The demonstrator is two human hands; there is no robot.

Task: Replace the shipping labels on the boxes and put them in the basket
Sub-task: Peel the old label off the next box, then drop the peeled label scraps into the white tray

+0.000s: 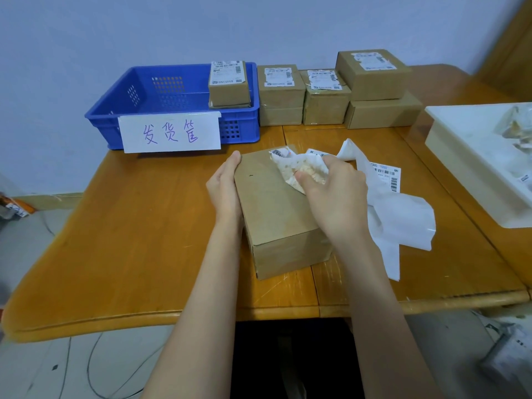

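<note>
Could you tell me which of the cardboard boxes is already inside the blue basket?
The small labelled box in the blue basket's right rear corner; the other boxes sit on the table.

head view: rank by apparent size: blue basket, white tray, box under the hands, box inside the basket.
1. blue basket
2. box under the hands, nearer the camera, so inflated
3. box in the basket
white tray: cropped, unranked.

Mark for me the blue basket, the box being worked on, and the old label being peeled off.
blue basket (100, 118): head view, front left rim.
box being worked on (276, 208): head view, bare top face.
old label (299, 168): head view, crumpled peeled part in the right hand.
</note>
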